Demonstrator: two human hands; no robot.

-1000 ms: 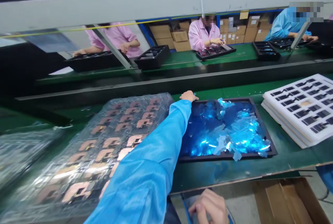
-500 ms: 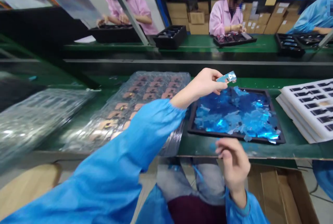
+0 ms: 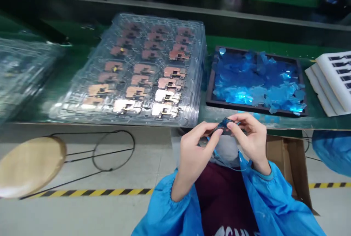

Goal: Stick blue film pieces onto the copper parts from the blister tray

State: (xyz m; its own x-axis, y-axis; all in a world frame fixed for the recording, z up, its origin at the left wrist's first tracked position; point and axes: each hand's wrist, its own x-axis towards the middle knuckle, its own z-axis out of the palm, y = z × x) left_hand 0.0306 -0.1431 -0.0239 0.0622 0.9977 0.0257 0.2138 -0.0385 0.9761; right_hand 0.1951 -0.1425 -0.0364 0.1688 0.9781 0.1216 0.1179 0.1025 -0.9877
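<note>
Bright, even light glares off the clear plastic tray (image 3: 128, 67) and blue foil (image 3: 255, 78), with blur toward the left edge.

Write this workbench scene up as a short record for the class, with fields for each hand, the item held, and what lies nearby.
Left hand: pinching the small dark part
Right hand: gripping the same part from the other side
Held item: small dark part
Ahead: black tray heaped with shiny blue film scraps
Ahead left: clear plastic tray of copper-coloured pieces
Right: white foam trays
Floor: round wooden stool
</note>
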